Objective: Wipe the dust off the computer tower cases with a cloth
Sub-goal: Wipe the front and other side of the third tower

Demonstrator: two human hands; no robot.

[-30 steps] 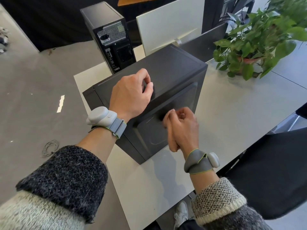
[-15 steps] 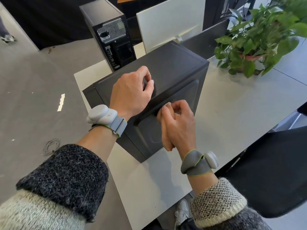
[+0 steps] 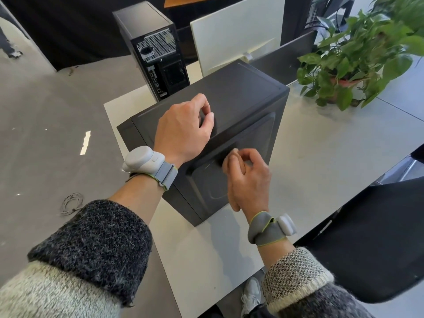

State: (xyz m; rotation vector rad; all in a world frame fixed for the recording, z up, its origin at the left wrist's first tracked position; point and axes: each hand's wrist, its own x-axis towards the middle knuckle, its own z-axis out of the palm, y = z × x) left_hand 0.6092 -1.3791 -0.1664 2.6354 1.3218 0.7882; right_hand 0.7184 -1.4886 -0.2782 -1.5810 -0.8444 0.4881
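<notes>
A pale grey worktop [image 3: 321,161] runs from 6 o'clock out to 3 o'clock under soft, even light. At 2 o'clock a leafy potted plant [image 3: 358,53] stands on it. At 1 o'clock the white back of a monitor [image 3: 236,31] rises, with a dark panel [image 3: 286,58] just beside it. A black chair [image 3: 378,237] sits at 4 o'clock. Grey concrete floor [image 3: 46,106] fills the 9 o'clock side, bearing a white mark [image 3: 85,143] and a coil of cable [image 3: 71,203]. A black curtain [image 3: 68,24] closes the room at 11 o'clock.
</notes>
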